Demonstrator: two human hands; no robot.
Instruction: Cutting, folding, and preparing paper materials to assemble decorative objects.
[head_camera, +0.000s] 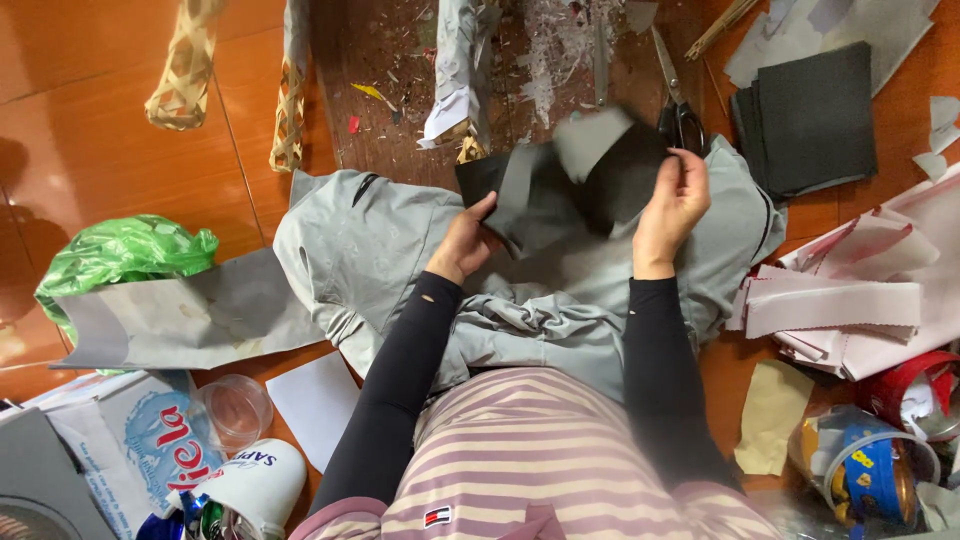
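While the left hand (466, 240) pinches the blurred dark sheet (560, 180), the right hand's (672, 205) grip seemingly closes on it too

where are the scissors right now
In the head view, the scissors lie on the floor at upper right, just beyond the right hand, left of the stack of dark sheets.

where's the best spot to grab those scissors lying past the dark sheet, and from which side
Probably by the black handle loops of the scissors, which lie at the end nearest the person, just beyond the right hand. The blades point away across the floor, so coming straight from the person's side meets the loops first. The dark sheet held in both hands partly overlaps them, so it may need shifting aside.
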